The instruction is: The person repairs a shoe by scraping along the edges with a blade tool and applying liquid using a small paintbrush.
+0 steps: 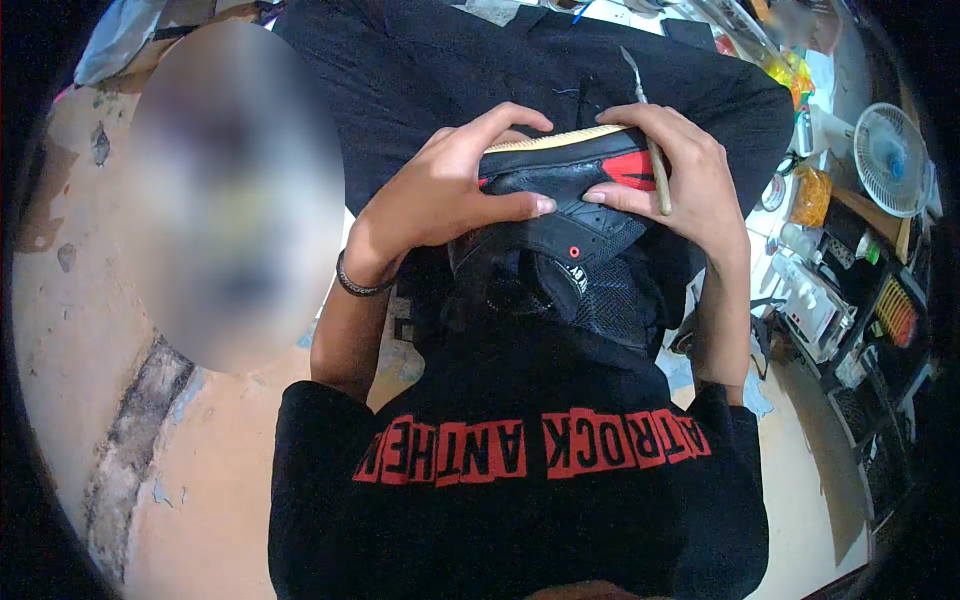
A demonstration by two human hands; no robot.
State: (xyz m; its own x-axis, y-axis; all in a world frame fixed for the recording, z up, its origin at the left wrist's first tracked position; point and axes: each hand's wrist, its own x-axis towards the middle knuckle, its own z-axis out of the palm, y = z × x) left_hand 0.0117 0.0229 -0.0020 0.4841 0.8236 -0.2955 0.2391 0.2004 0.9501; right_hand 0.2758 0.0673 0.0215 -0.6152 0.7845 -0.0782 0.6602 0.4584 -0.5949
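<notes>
A black shoe with red patches and a pale sole edge lies on its side over my lap, the sole edge turned away from me. My left hand grips its left end, thumb on the upper and fingers over the sole edge. At the other end my right hand holds the shoe beside the red patch, its thumb pressed on the upper. A thin tool with a pale handle and a narrow metal blade is tucked in my right hand too, the blade pointing up and away.
Dark cloth covers my legs. To the right are a small white fan, an orange-filled container, a white box and mixed clutter. A large blurred area hides what is at the left.
</notes>
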